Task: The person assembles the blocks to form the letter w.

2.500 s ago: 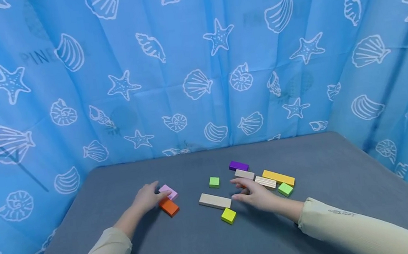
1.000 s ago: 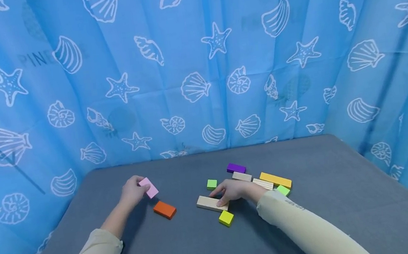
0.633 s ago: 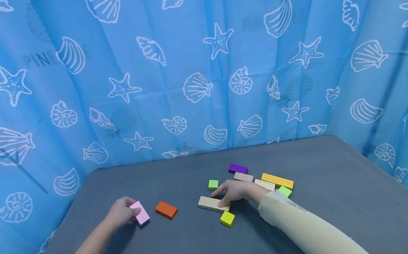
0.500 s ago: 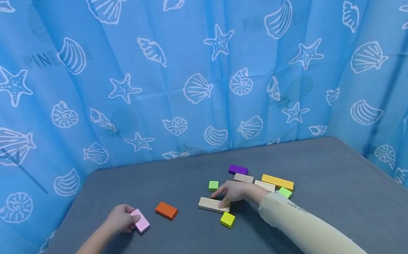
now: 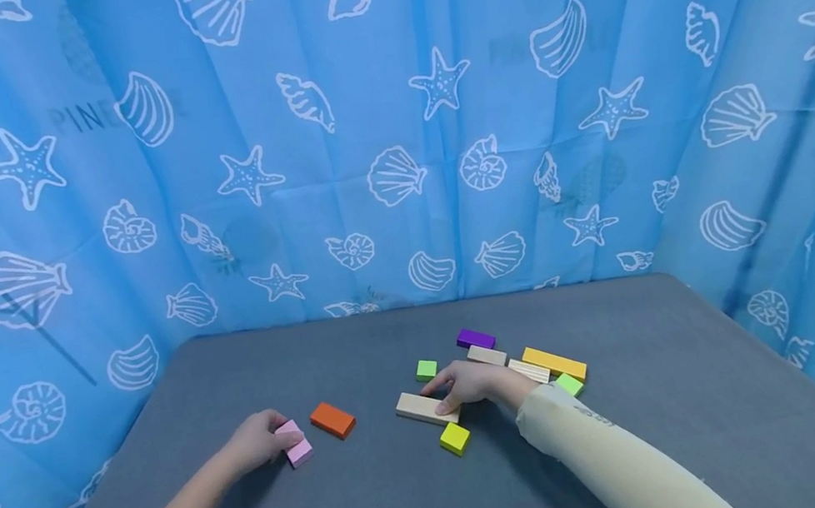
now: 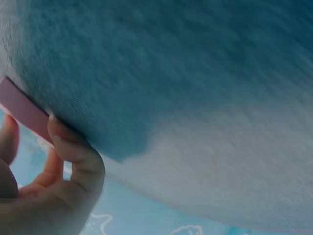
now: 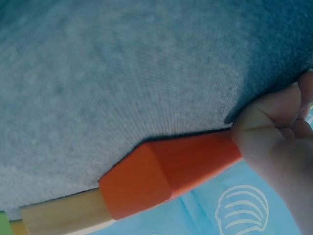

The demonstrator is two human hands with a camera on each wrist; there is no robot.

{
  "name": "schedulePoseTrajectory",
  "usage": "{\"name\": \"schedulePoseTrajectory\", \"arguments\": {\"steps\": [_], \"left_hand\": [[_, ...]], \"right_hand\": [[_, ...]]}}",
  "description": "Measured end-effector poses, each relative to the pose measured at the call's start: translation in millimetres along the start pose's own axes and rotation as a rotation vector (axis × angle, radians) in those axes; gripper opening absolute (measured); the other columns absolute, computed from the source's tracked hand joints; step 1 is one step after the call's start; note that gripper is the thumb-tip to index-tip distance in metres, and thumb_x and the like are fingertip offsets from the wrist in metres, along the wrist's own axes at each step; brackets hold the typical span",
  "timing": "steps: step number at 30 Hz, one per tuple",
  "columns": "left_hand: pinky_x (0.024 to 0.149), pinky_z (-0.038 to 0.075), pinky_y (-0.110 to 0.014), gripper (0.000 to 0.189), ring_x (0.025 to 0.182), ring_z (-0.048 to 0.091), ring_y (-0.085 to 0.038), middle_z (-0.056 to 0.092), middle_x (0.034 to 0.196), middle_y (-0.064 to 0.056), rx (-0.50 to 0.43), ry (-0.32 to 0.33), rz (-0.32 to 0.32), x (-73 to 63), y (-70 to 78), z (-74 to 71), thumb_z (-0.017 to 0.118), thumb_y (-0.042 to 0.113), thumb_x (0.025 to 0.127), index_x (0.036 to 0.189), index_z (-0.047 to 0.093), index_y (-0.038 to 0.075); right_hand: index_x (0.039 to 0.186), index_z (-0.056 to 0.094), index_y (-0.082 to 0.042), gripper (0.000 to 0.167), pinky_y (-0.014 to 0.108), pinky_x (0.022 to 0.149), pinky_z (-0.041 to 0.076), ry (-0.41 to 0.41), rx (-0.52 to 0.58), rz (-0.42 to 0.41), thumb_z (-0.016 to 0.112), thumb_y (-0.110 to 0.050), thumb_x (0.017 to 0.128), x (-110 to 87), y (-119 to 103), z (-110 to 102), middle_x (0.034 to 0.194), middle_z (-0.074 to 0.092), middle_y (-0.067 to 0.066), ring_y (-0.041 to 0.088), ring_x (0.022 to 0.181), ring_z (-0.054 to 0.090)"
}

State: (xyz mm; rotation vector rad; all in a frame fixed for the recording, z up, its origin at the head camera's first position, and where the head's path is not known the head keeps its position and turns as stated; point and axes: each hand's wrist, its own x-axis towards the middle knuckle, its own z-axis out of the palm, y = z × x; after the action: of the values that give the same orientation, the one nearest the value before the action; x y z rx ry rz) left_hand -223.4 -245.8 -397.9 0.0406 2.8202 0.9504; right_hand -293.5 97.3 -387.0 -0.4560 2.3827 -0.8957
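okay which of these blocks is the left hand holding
The pink block in the left hand: the only pink one and the leftmost in the head view. The nearby orange block lies untouched.

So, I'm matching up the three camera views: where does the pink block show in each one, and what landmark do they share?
Head: left of centre and below the middle, the leftmost pink block.
Left wrist: at the left edge, about mid-height, pinched by the left fingers.
Right wrist: not in it.
Shared landmark: the blue curtain with white prints, visible in all three.
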Motion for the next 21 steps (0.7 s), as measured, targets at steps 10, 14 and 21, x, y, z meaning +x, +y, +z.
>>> {"name": "schedulePoseTrajectory", "arguments": {"steps": [10, 14, 21], "left_hand": [[0.073, 0.048, -0.043, 0.035, 0.082, 0.054, -0.023, 0.06, 0.094, -0.012, 0.072, 0.02, 0.026, 1.3, 7.5, 1.6, 0.069, 0.017, 0.09, 0.108, 0.059, -0.01], [0.072, 0.048, -0.043, 0.037, 0.081, 0.055, -0.022, 0.061, 0.095, -0.012, 0.059, 0.006, 0.022, 1.5, 5.7, -0.4, 0.071, 0.019, 0.089, 0.112, 0.06, -0.009], [0.077, 0.051, -0.046, 0.05, 0.087, 0.058, -0.024, 0.063, 0.106, -0.016, 0.038, -0.003, 0.047, 0.3, 5.5, -2.9, 0.071, 0.031, 0.089, 0.118, 0.059, -0.008]], "right_hand": [[0.125, 0.068, -0.018, 0.036, 0.055, 0.105, 0.033, 0.002, -0.009, -0.012, 0.071, -0.015, 0.089, 1.2, -0.6, 2.5, 0.138, 0.051, 0.015, 0.036, 0.127, 0.045], [0.125, 0.068, -0.018, 0.036, 0.055, 0.105, 0.032, 0.002, -0.002, -0.008, 0.07, -0.015, 0.09, 1.2, -0.3, 1.9, 0.138, 0.051, 0.015, 0.035, 0.127, 0.045], [0.125, 0.068, -0.018, 0.036, 0.056, 0.106, 0.031, 0.0, 0.011, 0.007, 0.071, -0.015, 0.089, 0.9, -0.5, 0.0, 0.138, 0.051, 0.015, 0.035, 0.128, 0.044]]}}
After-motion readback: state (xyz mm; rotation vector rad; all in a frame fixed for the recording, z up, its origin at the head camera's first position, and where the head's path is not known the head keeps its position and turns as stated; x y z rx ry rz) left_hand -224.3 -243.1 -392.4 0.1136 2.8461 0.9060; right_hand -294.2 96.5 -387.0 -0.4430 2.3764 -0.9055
